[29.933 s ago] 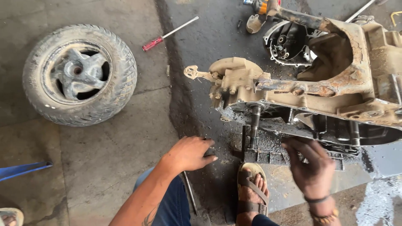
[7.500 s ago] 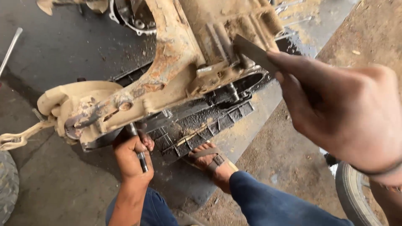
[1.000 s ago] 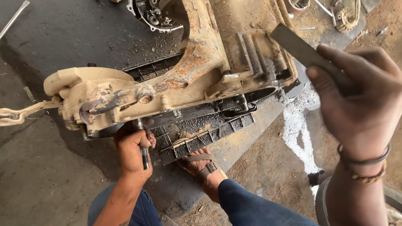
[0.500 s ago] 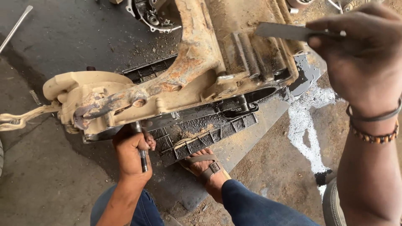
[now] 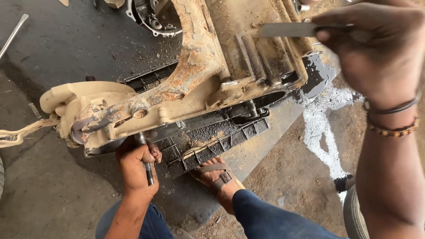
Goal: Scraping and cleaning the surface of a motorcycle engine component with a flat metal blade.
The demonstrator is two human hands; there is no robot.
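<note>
Closest in, the left hand [image 5: 136, 166] has its fingers wrapped tight around a thin metal rod [image 5: 146, 160] that pokes down from under the engine casing [image 5: 186, 84]. Just right of it, a sandalled foot [image 5: 217, 179] rests on a black ribbed plastic panel [image 5: 221, 137] lying on the concrete floor [image 5: 40, 194]. The casing itself is a rusty, mud-caked lump sitting on that panel. Up higher, the right hand [image 5: 376, 53] pinches a flat grey metal bar [image 5: 285, 29], fingers pressed together on one end, the other end over the casing's ribbed top. A white spill [image 5: 325, 119] stains the floor beyond.
</note>
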